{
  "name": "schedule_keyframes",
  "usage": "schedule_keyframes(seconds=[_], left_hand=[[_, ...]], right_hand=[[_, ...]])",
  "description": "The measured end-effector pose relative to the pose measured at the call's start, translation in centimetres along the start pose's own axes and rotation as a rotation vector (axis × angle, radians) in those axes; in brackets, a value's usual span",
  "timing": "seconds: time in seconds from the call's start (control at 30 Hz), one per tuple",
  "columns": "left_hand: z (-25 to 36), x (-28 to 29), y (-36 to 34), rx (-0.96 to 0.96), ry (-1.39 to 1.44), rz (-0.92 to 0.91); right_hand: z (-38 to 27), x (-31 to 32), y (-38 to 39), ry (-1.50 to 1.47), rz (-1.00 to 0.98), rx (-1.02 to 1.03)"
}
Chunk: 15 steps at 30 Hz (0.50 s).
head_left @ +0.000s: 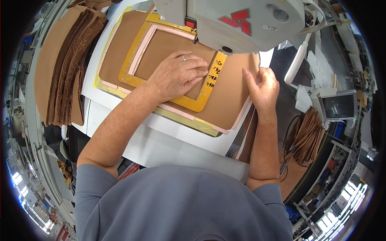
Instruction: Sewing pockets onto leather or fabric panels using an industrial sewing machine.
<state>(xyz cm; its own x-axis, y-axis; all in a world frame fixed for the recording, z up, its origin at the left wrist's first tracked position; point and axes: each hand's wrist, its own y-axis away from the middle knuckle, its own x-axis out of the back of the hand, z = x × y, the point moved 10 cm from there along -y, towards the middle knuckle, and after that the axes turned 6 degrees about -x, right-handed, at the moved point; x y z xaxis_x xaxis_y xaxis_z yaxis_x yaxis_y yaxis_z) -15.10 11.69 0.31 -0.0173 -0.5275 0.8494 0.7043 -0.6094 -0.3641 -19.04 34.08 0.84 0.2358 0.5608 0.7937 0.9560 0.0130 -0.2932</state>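
Note:
My left hand (181,75) lies flat with its fingers stretched over a brown fabric panel (114,60), within a yellow rectangular frame (196,104). Its fingertips reach the frame's right side; a ring is on one finger. Pale pink strips edge the frame's opening and the panel. At the panel's right edge is my right hand (265,90), thumb over the brown material and fingers curled at the edge, their tips partly hidden. A pale yellow-edged template (201,125) shows under the panel. Over the far side hangs a grey sewing machine head (249,24).
A tall stack of brown fabric pieces (68,68) with frayed edges stands at the left. More brown pieces (309,136) are bundled at the right, below a small screen (339,106). A white board (177,136) lies beneath the work. A white bar (297,62) slants beside the machine.

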Motion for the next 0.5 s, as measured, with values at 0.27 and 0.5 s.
schedule_keyframes(seconds=[0.27, 0.5], left_hand=[[0.3, -0.8, -0.3, -0.038, -0.021, -0.031], [-0.2, -1.1, -0.5, -0.021, -0.022, -0.070]], right_hand=[[0.1, 0.1, 0.0, -0.013, -0.006, -0.009], [0.1, 0.0, 0.0, -0.008, -0.007, -0.017]])
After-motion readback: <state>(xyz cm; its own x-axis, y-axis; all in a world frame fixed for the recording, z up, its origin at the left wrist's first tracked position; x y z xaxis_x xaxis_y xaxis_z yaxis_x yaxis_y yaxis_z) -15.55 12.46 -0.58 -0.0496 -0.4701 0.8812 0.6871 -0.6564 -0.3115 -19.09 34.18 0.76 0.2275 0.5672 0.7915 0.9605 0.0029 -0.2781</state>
